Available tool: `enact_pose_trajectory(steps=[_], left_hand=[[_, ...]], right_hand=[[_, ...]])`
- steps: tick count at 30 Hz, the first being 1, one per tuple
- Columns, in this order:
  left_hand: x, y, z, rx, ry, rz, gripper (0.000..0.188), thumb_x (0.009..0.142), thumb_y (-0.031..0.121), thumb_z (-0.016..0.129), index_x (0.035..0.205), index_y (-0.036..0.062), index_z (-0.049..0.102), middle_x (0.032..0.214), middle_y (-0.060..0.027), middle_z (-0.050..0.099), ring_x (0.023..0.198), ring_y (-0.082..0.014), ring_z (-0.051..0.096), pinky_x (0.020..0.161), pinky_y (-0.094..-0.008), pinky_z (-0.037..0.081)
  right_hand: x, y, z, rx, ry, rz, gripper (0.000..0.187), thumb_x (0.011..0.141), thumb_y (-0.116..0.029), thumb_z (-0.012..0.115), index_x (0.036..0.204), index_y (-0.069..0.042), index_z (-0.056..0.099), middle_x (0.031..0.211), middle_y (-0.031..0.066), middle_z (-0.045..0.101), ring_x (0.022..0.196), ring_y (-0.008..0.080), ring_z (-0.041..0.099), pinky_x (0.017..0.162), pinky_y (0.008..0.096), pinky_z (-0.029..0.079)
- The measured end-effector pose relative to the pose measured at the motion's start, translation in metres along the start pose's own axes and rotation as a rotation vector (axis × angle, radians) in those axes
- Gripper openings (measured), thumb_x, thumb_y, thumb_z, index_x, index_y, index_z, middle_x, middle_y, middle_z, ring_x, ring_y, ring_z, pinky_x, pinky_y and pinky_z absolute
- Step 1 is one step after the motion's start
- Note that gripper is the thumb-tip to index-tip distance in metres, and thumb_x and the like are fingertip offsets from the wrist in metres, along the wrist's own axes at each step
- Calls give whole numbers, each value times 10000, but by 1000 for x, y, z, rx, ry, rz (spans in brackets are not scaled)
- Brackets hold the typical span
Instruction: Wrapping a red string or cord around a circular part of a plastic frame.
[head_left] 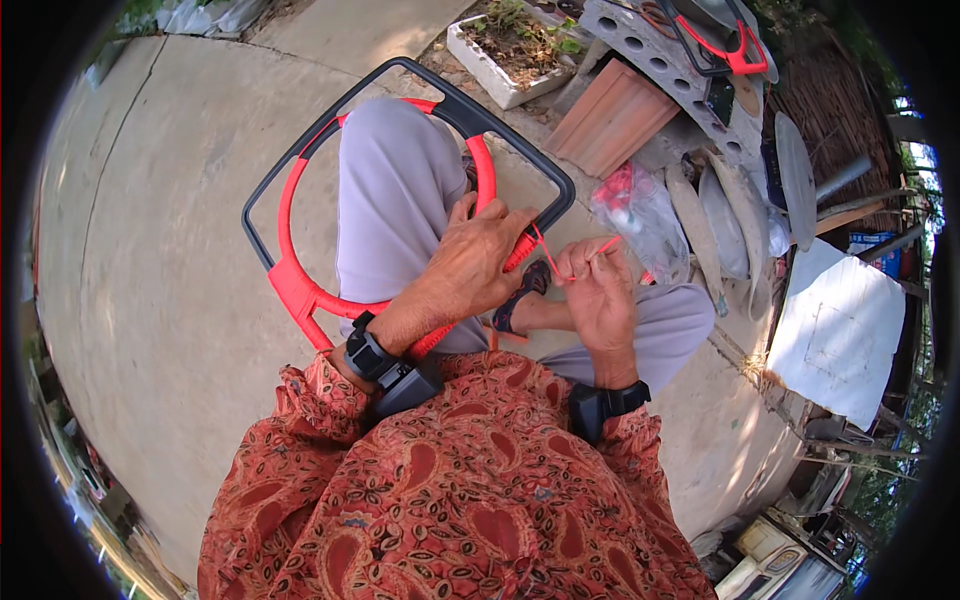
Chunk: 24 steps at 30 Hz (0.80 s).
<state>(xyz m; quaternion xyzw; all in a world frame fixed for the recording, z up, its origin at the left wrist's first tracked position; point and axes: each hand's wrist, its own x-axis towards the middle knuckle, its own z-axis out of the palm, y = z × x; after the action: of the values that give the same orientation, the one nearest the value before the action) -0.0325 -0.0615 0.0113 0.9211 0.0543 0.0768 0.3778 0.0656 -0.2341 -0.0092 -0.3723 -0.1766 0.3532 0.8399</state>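
A squarish frame (pixel 292 290) with black outer bars and a red inner ring rests around my raised left knee, tilted toward my body. Part of its lower right side is closely wound with red strip. My left hand (pixel 470 258) is closed on that wound side near the black corner, its fingers partly hidden underneath. From there a thin red strip (pixel 543 247) runs over to my right hand (pixel 603 300), which pinches it between thumb and fingers. A short end of the strip sticks up past the right fingertips.
A clear plastic bag (pixel 640 215) with red contents lies beyond my right hand. Behind it stand reddish-brown tiles (pixel 612 118) and a white planter box (pixel 510 92). Another red-and-black frame (pixel 742 62) sits at the far right. A white sheet (pixel 838 335) leans on the right.
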Motion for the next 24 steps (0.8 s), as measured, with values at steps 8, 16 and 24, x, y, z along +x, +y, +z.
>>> enact_pose_trajectory(steps=[8,16,24], left_hand=[[1,10,-15,-97,97,-19,446,626,41,655,1054,7,535,891,-136,522,915,-318,529,909,-399,354],[-2,4,-17,-164,143,103,325,610,46,685,832,23,449,1026,-142,508,1080,-340,493,987,-428,376],[-4,7,-9,-76,32,-4,462,651,70,669,1093,21,545,937,-155,535,988,-330,523,982,-433,354]], right_hand=[[-9,-8,8,-81,-117,115,144,945,-176,563,946,-55,486,782,46,457,763,188,457,712,307,380],[-14,-6,-6,125,-21,155,162,951,-202,551,920,-61,477,755,38,423,771,200,450,707,319,377],[-10,-21,15,70,-189,65,134,952,-181,552,929,-61,498,719,32,410,742,192,467,692,317,387]])
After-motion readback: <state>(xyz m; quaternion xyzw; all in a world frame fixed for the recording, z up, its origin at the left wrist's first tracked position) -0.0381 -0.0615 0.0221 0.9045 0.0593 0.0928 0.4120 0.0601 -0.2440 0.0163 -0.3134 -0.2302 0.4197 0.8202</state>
